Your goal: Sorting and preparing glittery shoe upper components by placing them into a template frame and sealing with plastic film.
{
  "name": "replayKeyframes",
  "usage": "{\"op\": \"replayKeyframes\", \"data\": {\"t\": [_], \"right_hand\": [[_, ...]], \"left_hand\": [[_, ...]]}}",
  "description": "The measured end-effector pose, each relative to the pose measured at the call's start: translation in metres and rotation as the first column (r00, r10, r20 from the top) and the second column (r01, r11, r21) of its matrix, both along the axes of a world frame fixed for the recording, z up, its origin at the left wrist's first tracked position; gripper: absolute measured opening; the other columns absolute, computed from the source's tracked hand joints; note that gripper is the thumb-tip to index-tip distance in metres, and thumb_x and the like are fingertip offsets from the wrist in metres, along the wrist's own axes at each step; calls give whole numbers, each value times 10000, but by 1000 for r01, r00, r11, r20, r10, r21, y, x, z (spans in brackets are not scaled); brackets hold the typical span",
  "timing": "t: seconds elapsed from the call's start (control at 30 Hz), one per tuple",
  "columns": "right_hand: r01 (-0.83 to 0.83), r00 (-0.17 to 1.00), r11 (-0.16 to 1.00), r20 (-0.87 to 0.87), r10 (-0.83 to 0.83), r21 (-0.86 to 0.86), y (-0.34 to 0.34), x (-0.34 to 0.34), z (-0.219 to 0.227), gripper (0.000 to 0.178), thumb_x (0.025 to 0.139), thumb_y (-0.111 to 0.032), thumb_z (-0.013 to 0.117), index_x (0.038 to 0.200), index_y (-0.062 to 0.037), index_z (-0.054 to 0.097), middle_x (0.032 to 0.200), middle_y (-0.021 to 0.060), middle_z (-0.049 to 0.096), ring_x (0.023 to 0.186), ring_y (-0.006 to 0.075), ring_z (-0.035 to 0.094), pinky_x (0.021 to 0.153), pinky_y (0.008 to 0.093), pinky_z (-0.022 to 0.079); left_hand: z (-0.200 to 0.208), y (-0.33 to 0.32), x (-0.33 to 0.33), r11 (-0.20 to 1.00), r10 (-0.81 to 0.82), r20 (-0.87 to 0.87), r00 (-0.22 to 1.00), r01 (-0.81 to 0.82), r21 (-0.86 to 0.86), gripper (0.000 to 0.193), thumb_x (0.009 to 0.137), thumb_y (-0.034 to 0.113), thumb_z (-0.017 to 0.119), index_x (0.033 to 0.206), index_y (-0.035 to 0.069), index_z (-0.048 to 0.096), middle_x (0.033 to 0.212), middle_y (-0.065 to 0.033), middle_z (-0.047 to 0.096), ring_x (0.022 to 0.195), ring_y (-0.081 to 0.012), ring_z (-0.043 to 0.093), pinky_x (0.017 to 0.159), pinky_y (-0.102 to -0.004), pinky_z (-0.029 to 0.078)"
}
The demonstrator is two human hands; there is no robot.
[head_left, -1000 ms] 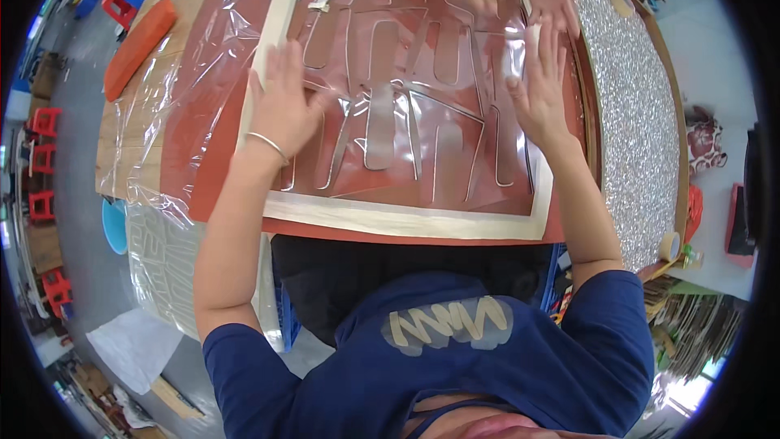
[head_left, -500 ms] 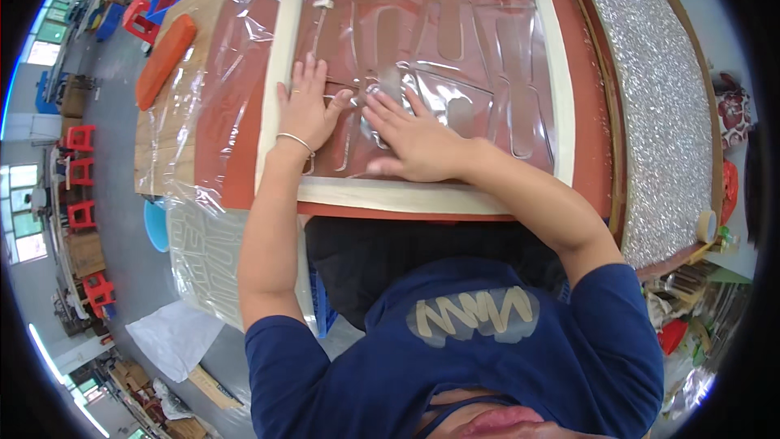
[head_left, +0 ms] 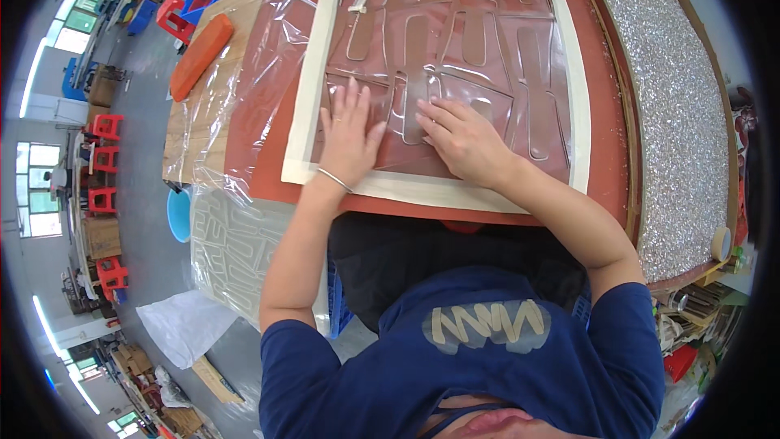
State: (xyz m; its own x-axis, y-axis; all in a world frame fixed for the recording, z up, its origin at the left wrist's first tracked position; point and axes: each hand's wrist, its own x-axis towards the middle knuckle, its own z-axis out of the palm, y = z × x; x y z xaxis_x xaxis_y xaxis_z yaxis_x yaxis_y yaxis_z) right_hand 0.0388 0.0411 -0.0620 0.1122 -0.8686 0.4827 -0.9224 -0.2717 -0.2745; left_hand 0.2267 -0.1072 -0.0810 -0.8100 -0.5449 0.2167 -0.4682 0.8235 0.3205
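Head view, from the left: the wooden desk (head_left: pixel 180 150) carries an orange block (head_left: pixel 201 57) and a loose crumpled sheet of transparent film (head_left: pixel 264 73), which looks light, limp and quick to crease; a fold of it could be pinched easily at the outer edge. Next comes the reddish-brown sheet (head_left: pixel 272 177), apparently soft and bendable, spread beneath a cream border strip (head_left: pixel 310 106). Inside that border, in front of the person, lies the glossy clear panel (head_left: pixel 528 49) with long rounded brown shapes (head_left: pixel 415 41) showing in it. The left hand (head_left: pixel 351 130) is open, fingers spread over the panel's near-left part, gripping nothing. Beyond its fingertips a small whitish piece (head_left: pixel 357 9) sits on the panel. Further right, the right hand (head_left: pixel 467 140) is loosely open too, fingers together and slightly bent, tips on the panel beside a brown shape; its thumb is hidden, and no grip shows. The panel's shine suggests a slick, flexible surface that would slide under dry fingertips and ripple if pushed; flat palms would steady it better than a pinch in the middle. For lifting, the border's near corners, one per hand, seem the surest hold. Rightmost are a silvery glittering surface (head_left: pixel 678 114) and a tape roll (head_left: pixel 721 244).
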Motion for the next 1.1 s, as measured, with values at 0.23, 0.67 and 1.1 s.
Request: {"op": "replayKeyframes", "data": {"t": [0.23, 0.67, 1.1], "right_hand": [[27, 999, 991, -33, -23, 130, -56, 21, -12, 698, 886, -431, 522, 1384, 15, 322, 1457, 205, 293, 1375, 330, 241, 1117, 522, 151], [39, 999, 962, 23, -47, 270, 128, 30, -11, 745, 776, -423, 661, 1308, 31, 402, 1420, 249, 321, 1369, 364, 249, 1086, 561, 171], [86, 968, 958, 252, -15, -274, 181, 42, 127, 345, 713, -284, 698, 833, -41, 485, 764, 88, 521, 698, 227, 551, 603, 326, 454]], "left_hand": [[27, -18, 9, 732, 665, 226, 711, -681, -10, 703, 876, 419, 560, 1369, -19, 317, 1437, -268, 273, 1291, -405, 351, 998, -557, 339], [18, 7, 120, 261, 747, -225, 625, 37, 965, 307, 880, 135, 582, 1125, -41, 529, 1008, -146, 624, 880, -263, 653, 665, -381, 594], [199, 226, -39, 778, 240, -859, 452, 440, 448, 573, 755, 88, 641, 1255, -102, 435, 1092, -171, 582, 979, -249, 588, 864, -364, 491]]}}
